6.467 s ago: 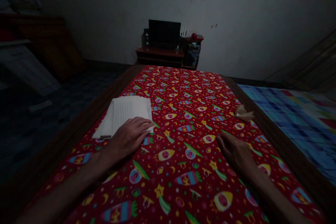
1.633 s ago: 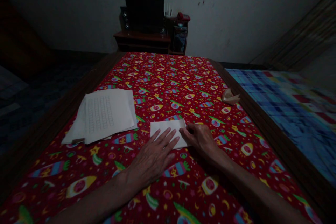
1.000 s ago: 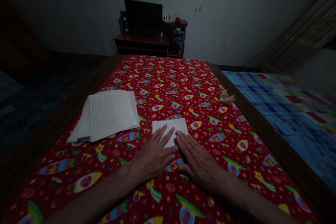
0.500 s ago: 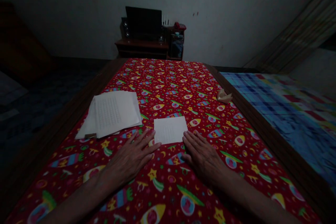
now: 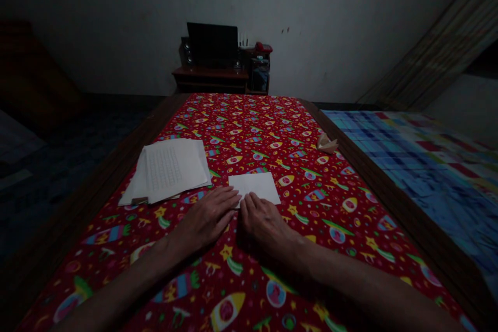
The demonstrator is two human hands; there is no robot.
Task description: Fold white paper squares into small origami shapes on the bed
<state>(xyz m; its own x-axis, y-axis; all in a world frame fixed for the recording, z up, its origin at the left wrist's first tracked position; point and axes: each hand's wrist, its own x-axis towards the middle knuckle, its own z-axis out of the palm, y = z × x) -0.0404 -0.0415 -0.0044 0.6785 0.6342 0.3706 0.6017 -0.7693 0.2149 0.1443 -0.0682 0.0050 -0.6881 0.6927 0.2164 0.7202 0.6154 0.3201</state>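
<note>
A small white sheet of paper (image 5: 257, 184) lies flat on a red cloth printed with rockets and stars. My left hand (image 5: 208, 215) rests at its near left corner, fingers stretched out and lying over the edge. Against it, my right hand (image 5: 262, 220) has its fingers bent and pressed together on the paper's near edge; whether the thumb is under the sheet is hidden. Left of my hands is a stack of papers (image 5: 173, 171), the top one bearing faint rows of writing. A dark clip-like piece (image 5: 140, 201) shows at the stack's near edge.
The red cloth (image 5: 252, 129) covers a long table with a dark wooden border (image 5: 350, 171). A folded brown paper piece (image 5: 327, 143) sits near the right edge. Beyond the table stand a dark screen (image 5: 212, 45) and a red telephone (image 5: 263, 47). Blue checked bedding (image 5: 369, 140) lies to the right.
My right hand has moved left from the paper's right side to its near edge, its fingers now bent. My left hand has shifted slightly right onto the corner. The view has tilted slightly.
</note>
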